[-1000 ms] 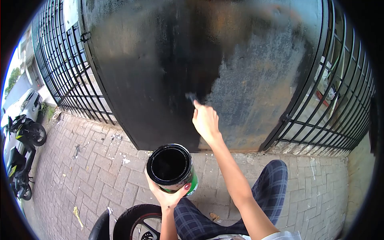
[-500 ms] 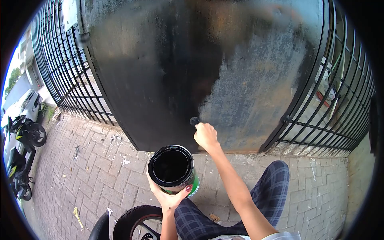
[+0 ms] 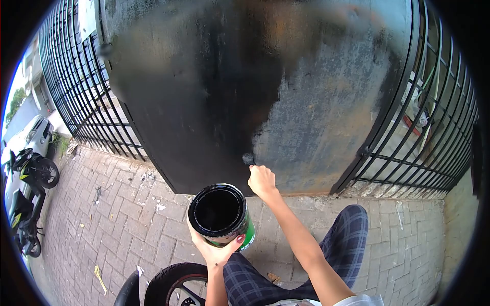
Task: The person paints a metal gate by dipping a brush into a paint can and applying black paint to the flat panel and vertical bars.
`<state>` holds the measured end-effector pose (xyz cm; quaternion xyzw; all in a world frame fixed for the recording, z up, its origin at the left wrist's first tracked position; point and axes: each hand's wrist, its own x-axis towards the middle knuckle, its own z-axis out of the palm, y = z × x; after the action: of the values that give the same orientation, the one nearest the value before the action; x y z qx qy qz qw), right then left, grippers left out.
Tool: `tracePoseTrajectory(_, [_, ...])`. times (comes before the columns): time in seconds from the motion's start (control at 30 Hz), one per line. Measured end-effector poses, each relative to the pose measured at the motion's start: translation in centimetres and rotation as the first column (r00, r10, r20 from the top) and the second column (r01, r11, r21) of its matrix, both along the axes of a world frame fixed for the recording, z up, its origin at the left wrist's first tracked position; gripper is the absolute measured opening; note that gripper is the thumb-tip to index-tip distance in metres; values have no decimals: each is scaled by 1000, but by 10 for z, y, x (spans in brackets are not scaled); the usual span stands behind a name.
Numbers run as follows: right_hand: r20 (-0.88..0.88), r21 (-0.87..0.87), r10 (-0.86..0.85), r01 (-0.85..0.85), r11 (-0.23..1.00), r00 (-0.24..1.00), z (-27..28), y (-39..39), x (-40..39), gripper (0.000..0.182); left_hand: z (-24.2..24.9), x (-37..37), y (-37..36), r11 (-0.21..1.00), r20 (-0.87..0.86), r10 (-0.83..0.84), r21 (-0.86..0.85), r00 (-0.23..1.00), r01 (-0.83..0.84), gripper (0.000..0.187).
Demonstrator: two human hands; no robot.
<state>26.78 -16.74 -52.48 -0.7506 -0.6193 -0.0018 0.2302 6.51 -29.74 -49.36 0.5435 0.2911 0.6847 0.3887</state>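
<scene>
My left hand [image 3: 217, 251] is wrapped round a green paint can [image 3: 249, 232], whose open top shows black paint [image 3: 218, 210] inside. The can is held in front of my knees, above the paving. My right hand [image 3: 262, 180] is closed round the handle of a paintbrush [image 3: 248, 158]; most of the handle is hidden in my fist. The dark brush head touches or nearly touches the metal gate panel [image 3: 321, 122], at the lower edge between its black painted left part and its worn grey, rust-stained right part.
Black barred fences [image 3: 97, 97] flank the panel on both sides. A motorcycle wheel [image 3: 173, 285] is close by at my lower left. Motorbikes [image 3: 38, 173] and a white car [image 3: 31, 132] stand farther left. Brick paving [image 3: 127, 224] runs underfoot.
My right hand and the brush have moved slightly down along the panel. My left hand holds the can in almost the same place.
</scene>
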Motion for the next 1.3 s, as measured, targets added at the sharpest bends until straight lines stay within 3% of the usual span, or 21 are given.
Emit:
tracePoseTrajectory(0.1, [-20, 126, 0, 3, 992, 1000, 27, -3, -1, 26, -4, -5, 1, 999, 7, -25, 48, 1000, 25, 93])
tracePoseTrajectory(0.17, [-31, 262, 41, -32, 964, 999, 88, -2, -6, 25, -1, -4, 0, 999, 11, -33, -24, 999, 33, 95])
tracePoseTrajectory(0.23, [16, 534, 37, -39, 845, 999, 131, 4, -13, 35, 3, -2, -1, 996, 14, -20, -86, 1000, 21, 101])
tracePoseTrajectory(0.3, [18, 609, -16, 2, 793, 1000, 158, 3, -20, 42, 0, -2, 0, 996, 15, -33, -80, 999, 34, 101])
tracePoseTrajectory(0.37, [71, 554, -80, 27, 832, 994, 128, 16, -12, 44, 1, -2, 1, 996, 16, -44, -79, 999, 45, 102])
tracePoseTrajectory(0.47, [133, 363, -86, 32, 931, 987, 36, 14, 1, 48, -4, -3, 3, 998, 22, -40, -48, 999, 41, 105])
tracePoseTrajectory(0.5, [111, 276, -59, 27, 961, 992, 13, 5, 3, 38, -2, -2, 1, 997, 16, -38, -67, 999, 39, 106])
tracePoseTrajectory(0.53, [18, 45, -46, 46, 998, 999, 4, -2, 8, 25, 3, -3, -2, 995, 8, -37, -87, 999, 38, 107])
tracePoseTrajectory(0.57, [-12, -19, -3, 3, 1000, 1000, -4, -8, 18, 17, 7, -3, -3, 994, -2, -40, -105, 999, 40, 108])
tracePoseTrajectory(0.63, [-68, 43, -33, 36, 998, 997, 34, -23, 21, 18, -2, -5, -1, 999, 3, -28, -46, 1000, 29, 108])
tracePoseTrajectory(0.7, [-32, 264, -42, 49, 963, 999, 86, -21, 30, 18, 3, -2, -2, 997, 17, -48, -52, 999, 48, 106])
tracePoseTrajectory(0.87, [66, 580, 25, -59, 813, 998, 271, -31, 34, 19, 6, -3, 0, 999, -13, -39, -29, 999, 39, 105])
tracePoseTrajectory(0.97, [101, 823, 16, -93, 561, 995, 355, -18, 44, 21, 10, -3, 1, 999, -14, -28, -35, 1000, 27, 105])
tracePoseTrajectory(1.03, [168, 892, -90, -113, 438, 982, 391, 5, 55, 17, 12, -4, 1, 999, -29, -23, -41, 999, 22, 106])
tracePoseTrajectory(1.07, [189, 875, -121, -110, 472, 974, 391, 7, 55, 16, 11, -3, 3, 999, -33, 41, 24, 999, -41, 95])
tracePoseTrajectory(1.17, [226, 817, -138, -111, 566, 964, 376, 10, 53, 10, 11, 1, 4, 1000, -16, -11, -2, 1000, 11, 94])
tracePoseTrajectory(1.2, [251, 751, -162, -87, 654, 954, 359, 6, 48, 11, 10, 3, 4, 1000, -1, -19, -2, 1000, 19, 94])
tracePoseTrajectory(1.3, [251, 651, -143, -57, 757, 957, 291, 4, 40, 37, 9, 8, 3, 999, 23, -38, -1, 999, 38, 95])
